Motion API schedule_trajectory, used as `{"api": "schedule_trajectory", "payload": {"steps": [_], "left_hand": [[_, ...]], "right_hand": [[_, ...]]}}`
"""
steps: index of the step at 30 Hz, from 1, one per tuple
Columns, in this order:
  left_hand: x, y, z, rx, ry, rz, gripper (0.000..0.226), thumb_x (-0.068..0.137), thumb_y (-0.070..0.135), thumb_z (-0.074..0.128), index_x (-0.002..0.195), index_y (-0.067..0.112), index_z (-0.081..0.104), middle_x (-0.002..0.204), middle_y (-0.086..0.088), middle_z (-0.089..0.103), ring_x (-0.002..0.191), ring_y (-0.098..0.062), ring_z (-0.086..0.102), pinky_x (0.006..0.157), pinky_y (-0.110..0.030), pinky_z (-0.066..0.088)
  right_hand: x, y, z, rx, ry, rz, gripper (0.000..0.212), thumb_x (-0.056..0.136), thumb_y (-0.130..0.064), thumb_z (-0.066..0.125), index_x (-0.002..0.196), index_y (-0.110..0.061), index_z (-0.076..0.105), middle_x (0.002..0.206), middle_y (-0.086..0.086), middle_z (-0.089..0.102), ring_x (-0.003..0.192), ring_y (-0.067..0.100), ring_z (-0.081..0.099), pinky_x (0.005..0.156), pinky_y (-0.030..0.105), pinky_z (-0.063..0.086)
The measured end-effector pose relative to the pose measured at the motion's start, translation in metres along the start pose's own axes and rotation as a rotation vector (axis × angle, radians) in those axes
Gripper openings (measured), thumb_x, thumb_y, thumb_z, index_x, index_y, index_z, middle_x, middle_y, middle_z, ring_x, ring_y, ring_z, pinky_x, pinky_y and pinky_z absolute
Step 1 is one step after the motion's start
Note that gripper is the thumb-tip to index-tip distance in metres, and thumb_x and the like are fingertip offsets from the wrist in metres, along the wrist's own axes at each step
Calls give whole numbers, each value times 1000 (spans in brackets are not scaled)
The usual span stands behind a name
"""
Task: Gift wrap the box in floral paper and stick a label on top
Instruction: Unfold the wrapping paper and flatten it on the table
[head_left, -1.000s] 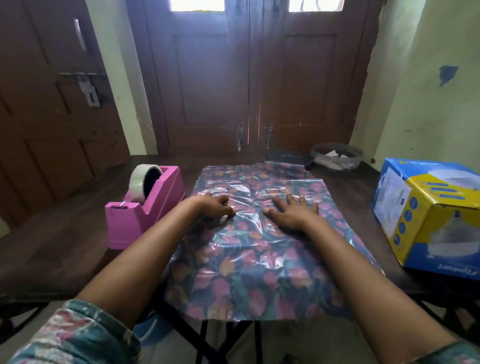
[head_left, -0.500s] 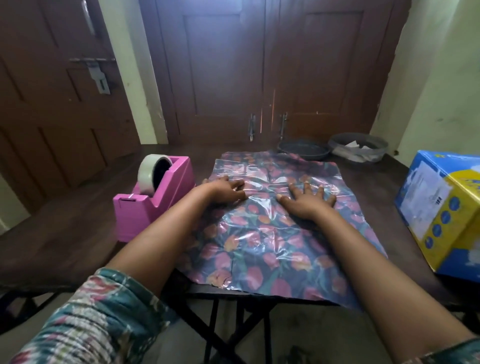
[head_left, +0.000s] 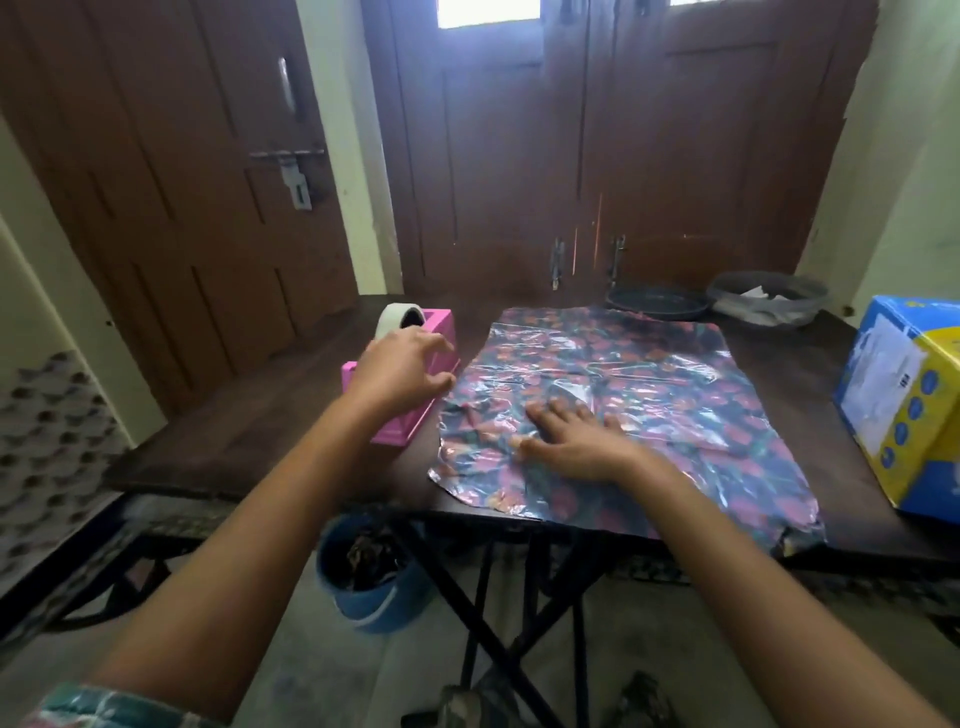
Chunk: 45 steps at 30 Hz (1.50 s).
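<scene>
The floral paper (head_left: 701, 415) is a glossy dark sheet printed with red and pink flowers, spread face up across the middle of the tabletop (head_left: 260, 441). It is creased and catches the light in pale streaks. Its far edge lies close to the tabletop's far edge, and its near edge hangs slightly over the near edge, with the near right corner drooping off. The right hand (head_left: 576, 441) lies flat on its near left part. The box (head_left: 904, 410) is a blue and yellow carton with a white panel and a row of blue dots. It stands at the tabletop's right edge, near the sheet but not touching it, partly cut off by the frame.
</scene>
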<state>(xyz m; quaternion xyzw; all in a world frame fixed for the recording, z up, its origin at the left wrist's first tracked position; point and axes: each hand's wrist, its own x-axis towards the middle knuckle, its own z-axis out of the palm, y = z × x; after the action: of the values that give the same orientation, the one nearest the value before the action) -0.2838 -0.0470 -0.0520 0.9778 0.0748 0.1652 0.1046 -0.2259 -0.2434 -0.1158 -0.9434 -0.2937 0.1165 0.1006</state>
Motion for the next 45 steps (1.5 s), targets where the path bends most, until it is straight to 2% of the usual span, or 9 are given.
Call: {"api": "schedule_trajectory", "payload": {"steps": [6,10,13,16,18,24,32,37,45], "left_hand": [[-29,-5,18,126,33,107,19,86,21,60,100,23,73,107,-2,70,100,-25,56,95,-30,34],[-37,0,14,166,-195,145,16,87,26,59,90,20,74,94,2,72,89,-18,57,95,-28,31],[-41,2,20,158,-288,103,17,86,32,63,91,18,71,96,-2,70,90,-20,61,77,-29,47],[-40,7,26,178,-255,28,17,89,27,57,98,17,66,105,-7,66,96,-27,61,74,-32,46],[-40,10,29,193,-216,-16,17,91,22,53,100,13,64,106,-12,65,96,-30,60,73,-34,44],[-34,10,39,86,-209,-198,34,87,20,62,118,9,51,115,-15,59,104,-32,57,82,-36,46],[-30,7,42,62,-156,-283,40,85,31,65,113,8,48,109,-12,59,103,-30,57,74,-34,43],[-26,10,45,40,-228,-296,22,82,18,70,80,8,50,98,-14,63,83,-27,54,65,-32,41],[-23,16,40,-83,-235,-369,13,84,17,61,81,7,53,82,-8,55,80,-25,56,66,-30,45]], "right_hand": [[-7,-4,18,-80,88,23,69,90,-67,23,149,-34,7,158,3,-2,145,26,-3,114,48,-2],[-7,-4,19,-88,93,36,69,90,-67,24,149,-33,8,158,3,-1,145,27,-2,114,48,-1],[-4,-11,12,-109,85,82,65,90,-64,28,144,-27,28,156,6,18,142,30,14,112,52,9],[7,-30,-1,-206,300,121,47,95,-47,31,126,-17,49,142,12,40,132,30,31,105,48,23],[19,-39,-5,-207,362,26,43,97,-35,30,133,-15,43,148,8,34,138,26,25,108,46,21],[46,-37,0,47,-34,2,48,101,-40,18,147,-28,22,158,-2,6,145,24,4,116,51,5],[43,-34,15,17,48,11,50,100,-44,13,149,-31,12,158,-2,0,145,23,-2,116,49,-4],[43,-36,23,-15,112,48,55,99,-47,12,150,-26,8,158,1,-1,145,24,-3,116,49,-5],[45,-36,19,16,93,60,54,99,-45,14,150,-26,13,158,-2,3,145,24,1,115,48,0]]}}
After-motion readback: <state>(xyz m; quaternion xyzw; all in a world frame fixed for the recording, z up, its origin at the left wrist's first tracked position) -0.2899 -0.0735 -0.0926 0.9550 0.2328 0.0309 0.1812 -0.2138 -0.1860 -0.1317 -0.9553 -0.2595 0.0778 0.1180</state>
